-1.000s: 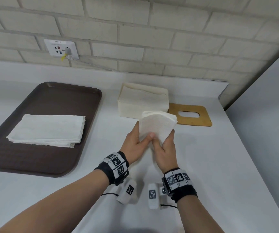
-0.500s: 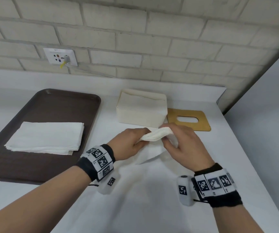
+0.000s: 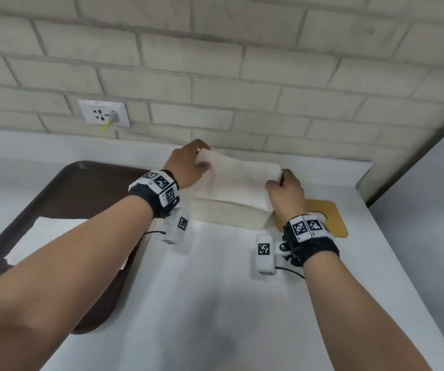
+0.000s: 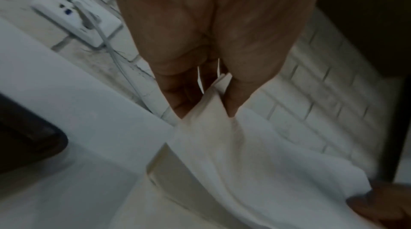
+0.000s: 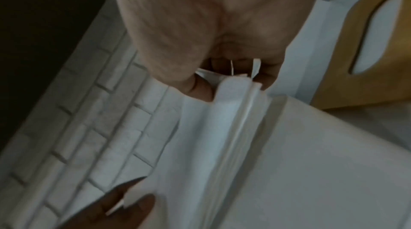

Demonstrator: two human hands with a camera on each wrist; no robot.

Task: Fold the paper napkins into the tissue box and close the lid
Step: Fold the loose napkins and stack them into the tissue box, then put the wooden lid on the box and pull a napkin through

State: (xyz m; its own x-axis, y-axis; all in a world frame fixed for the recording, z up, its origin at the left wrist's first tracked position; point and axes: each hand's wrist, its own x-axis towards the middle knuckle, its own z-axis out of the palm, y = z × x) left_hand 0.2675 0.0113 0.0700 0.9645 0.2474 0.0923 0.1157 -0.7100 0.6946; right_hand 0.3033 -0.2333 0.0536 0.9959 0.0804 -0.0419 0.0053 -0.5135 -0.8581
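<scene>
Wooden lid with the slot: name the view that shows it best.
The right wrist view: the wooden lid is close, its slot plain. In the head view the right hand partly hides it. The left wrist view misses it.

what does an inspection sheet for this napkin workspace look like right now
surface: white counter, bare in front of the box
job's things: folded napkin held over the open tissue box; wooden lid flat on the counter to the right of the box; napkin stack on the brown tray
clutter: nothing seen
grippers: left hand pinches the napkin's left end, right hand pinches its right end
cables: thin wire from the right wrist camera; cord plugged into the wall socket
surroundings: pale brick wall
</scene>
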